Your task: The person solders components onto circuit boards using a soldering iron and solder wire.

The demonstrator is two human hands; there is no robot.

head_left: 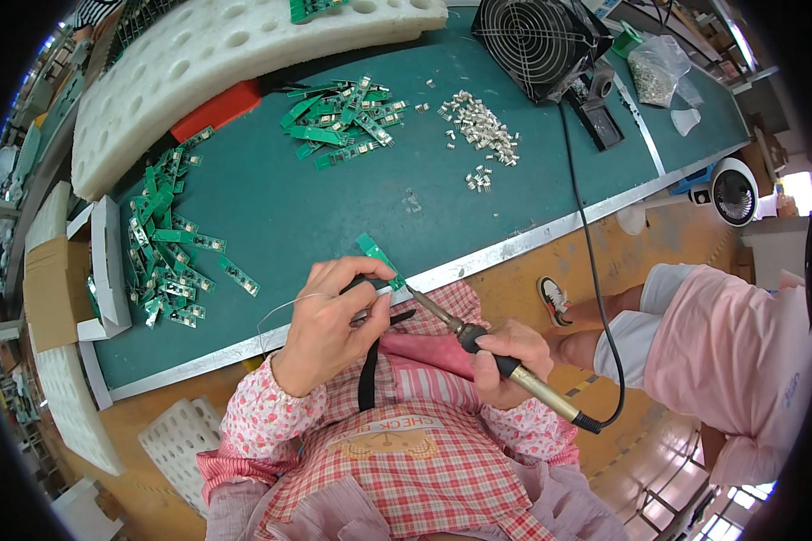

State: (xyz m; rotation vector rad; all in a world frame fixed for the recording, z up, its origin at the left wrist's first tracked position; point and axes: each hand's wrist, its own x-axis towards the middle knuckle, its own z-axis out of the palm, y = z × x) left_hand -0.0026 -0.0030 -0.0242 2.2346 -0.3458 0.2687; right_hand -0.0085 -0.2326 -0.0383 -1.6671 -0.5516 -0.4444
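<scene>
My left hand (pixel 327 317) is closed at the table's front edge, pinching a small green circuit board (pixel 376 255) that points away from me. A thin wire (pixel 274 310), which looks like solder, loops out beside this hand. Something black also shows between its fingers; I cannot make out what it is. My right hand (pixel 512 355) is wrapped round the handle of a soldering iron (pixel 539 394). The iron's tip reaches the near end of the board; whether it touches is too small to tell.
Green circuit boards lie in a heap (pixel 167 239) at left and a pile (pixel 338 122) at the back. Small metal parts (pixel 485 131) are strewn right of them. A black fan (pixel 541 45) and iron stand (pixel 597 117) stand behind. The iron's cord (pixel 579 198) crosses the table edge. A person (pixel 722 361) stands at right.
</scene>
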